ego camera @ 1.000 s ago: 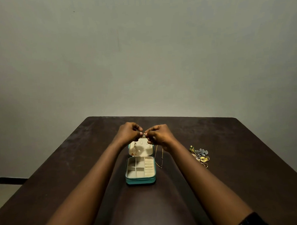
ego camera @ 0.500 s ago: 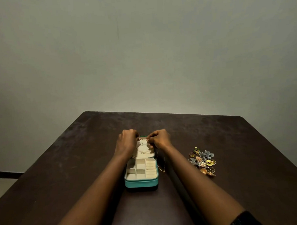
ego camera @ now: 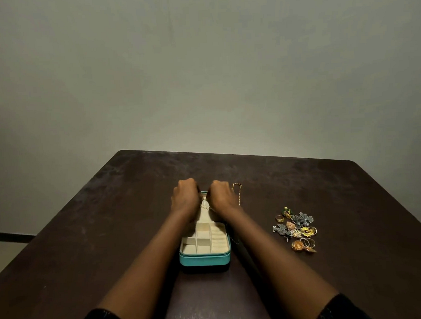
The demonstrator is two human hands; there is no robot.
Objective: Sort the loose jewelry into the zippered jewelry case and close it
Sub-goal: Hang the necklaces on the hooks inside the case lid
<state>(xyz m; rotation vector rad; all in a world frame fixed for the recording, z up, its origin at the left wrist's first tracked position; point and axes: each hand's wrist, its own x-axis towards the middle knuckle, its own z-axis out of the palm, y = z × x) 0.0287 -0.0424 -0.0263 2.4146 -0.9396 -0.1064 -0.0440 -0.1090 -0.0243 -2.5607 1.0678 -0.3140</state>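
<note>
A teal zippered jewelry case (ego camera: pixel 205 259) lies open at the table's middle, showing cream compartments with nothing visible in them. Its cream lid (ego camera: pixel 204 216) stands up at the far end, with a thin chain across it. My left hand (ego camera: pixel 184 199) and right hand (ego camera: pixel 220 197) are curled side by side at the lid's top edge, fingertips hidden behind their backs. A gold chain (ego camera: pixel 239 194) loops out from my right hand and hangs down its right side. The loose jewelry pile (ego camera: pixel 297 230) of rings, earrings and brooches lies to the right of the case.
The dark brown table (ego camera: pixel 111 224) has its far edge close to a plain grey wall (ego camera: pixel 201 75). Both forearms run along either side of the case. A dark bar (ego camera: pixel 10 236) shows beyond the table's left edge.
Both hands have lowered and moved forward onto the lid's top edge. The chain that hung beside the case now loops out to the right of my right hand. The view has tilted down.
</note>
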